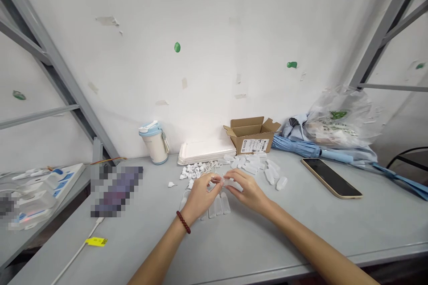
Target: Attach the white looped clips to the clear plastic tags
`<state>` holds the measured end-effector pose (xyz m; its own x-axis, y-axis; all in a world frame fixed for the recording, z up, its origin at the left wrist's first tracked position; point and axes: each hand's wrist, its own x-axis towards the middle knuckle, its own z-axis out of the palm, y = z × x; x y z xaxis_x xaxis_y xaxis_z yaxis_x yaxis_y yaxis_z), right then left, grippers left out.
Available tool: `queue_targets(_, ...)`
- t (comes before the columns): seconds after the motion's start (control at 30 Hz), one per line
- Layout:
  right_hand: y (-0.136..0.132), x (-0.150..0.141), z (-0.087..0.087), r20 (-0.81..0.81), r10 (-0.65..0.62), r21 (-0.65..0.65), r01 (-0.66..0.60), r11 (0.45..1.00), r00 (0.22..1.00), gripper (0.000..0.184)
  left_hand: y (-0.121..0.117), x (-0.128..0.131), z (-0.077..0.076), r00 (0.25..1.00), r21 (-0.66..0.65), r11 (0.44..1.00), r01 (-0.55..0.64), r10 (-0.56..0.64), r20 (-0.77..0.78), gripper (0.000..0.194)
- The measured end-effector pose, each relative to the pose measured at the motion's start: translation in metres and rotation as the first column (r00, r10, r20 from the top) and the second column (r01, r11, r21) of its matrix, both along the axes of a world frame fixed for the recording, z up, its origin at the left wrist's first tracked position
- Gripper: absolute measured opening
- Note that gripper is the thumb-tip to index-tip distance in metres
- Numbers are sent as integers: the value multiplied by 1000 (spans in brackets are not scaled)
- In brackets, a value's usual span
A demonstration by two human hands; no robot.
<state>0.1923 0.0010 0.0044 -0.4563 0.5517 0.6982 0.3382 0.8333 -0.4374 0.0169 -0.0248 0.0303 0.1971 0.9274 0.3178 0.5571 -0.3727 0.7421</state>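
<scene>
My left hand [203,191], with a dark red bead bracelet [183,222] at the wrist, pinches a small whitish piece, largely hidden by the fingertips. Fingertip to fingertip with it, my right hand [246,188] is closed on a small translucent plastic piece [228,182]. Just beyond the left hand lie small white caps [192,170] with thin stems or loops. Behind the right hand is a loose pile of translucent white plastic sleeves [253,163]. Below both hands, several similar plastic pieces [218,205] lie side by side on the grey table [267,249].
Along the wall stand a cream and blue cup [154,143], a stack of white trays [206,151] and an open cardboard box [254,136]. A phone [331,178], a folded blue umbrella [297,146] and a plastic bag [341,120] are right. A cabled, pixelated device [117,191] lies left.
</scene>
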Motion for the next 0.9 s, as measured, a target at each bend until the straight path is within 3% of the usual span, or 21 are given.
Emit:
queue_targets(0.3,-3,-2,3,-51,6,-5,-6,1000,999,16,-2,-1,5,999,-52,999,5,-3,37,14)
queue_targets(0.4,-5,-3,7,-70,-14,-92,8,996,997,12,0,-1,4,998,-64,998,18,-14,67,13)
queue_targets(0.5,-5,-4,9,-105,-64,-257,35,966,992,11,1,-1,2,996,-73,997,16,-10,90,15)
queue_targets(0.6,-1,-4,8,-191,-158,-471,51,880,969,15,1,0,-1,995,-36,998,-50,53,87,26)
queue_targets(0.7,3,-3,9,-264,-245,-671,5,741,933,23,0,1,-4,995,114,989,-93,90,34,30)
queue_targets(0.8,2,-2,14,-301,-300,-777,-51,627,905,28,-1,2,-7,998,299,954,-8,25,-54,25)
queue_targets(0.9,0,-2,19,-333,-332,-811,-89,578,883,29,-3,3,-7,987,390,914,112,-57,-149,29)
